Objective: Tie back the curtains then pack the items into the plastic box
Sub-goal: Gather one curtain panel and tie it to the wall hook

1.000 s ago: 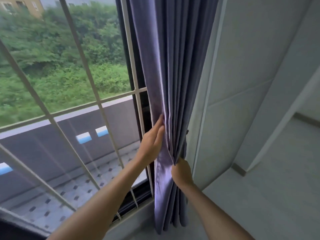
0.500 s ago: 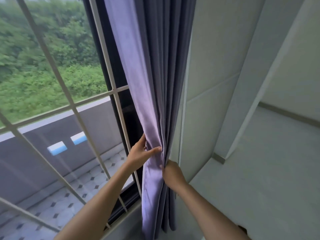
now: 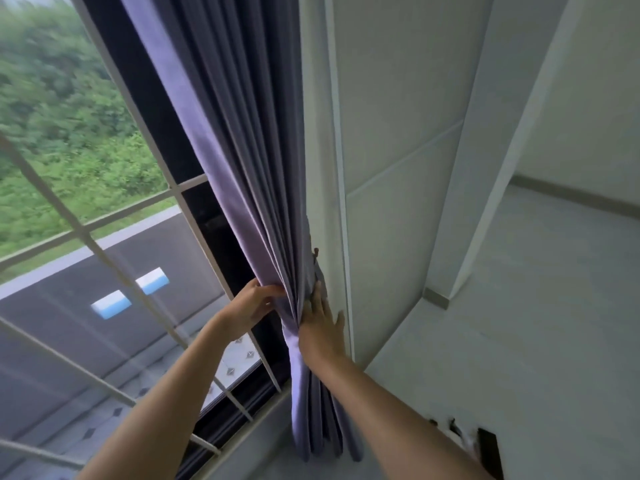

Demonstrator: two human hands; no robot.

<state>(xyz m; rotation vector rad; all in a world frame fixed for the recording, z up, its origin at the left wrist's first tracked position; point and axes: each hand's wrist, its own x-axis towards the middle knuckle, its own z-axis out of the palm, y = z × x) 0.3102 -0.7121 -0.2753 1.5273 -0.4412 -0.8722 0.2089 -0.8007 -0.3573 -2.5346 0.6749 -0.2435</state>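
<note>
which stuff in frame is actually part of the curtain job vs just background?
In play:
purple curtain, gathered
left hand, gripping its window-side edge
right hand, pressing the folds near the wall
small hook by the wall, possibly for a tieback

Background:
window bars
white wall panel
dark objects, bottom right, unclear

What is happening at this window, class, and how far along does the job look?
A person is gathering the purple curtain into a bunch against the white wall at the window's right side. The left hand pinches the folds from the window side, while the right hand presses flat on the bunch from the wall side, fingers spread. A small hook shows just above. No tie-back is around the curtain yet, and no plastic box is in view.
</note>
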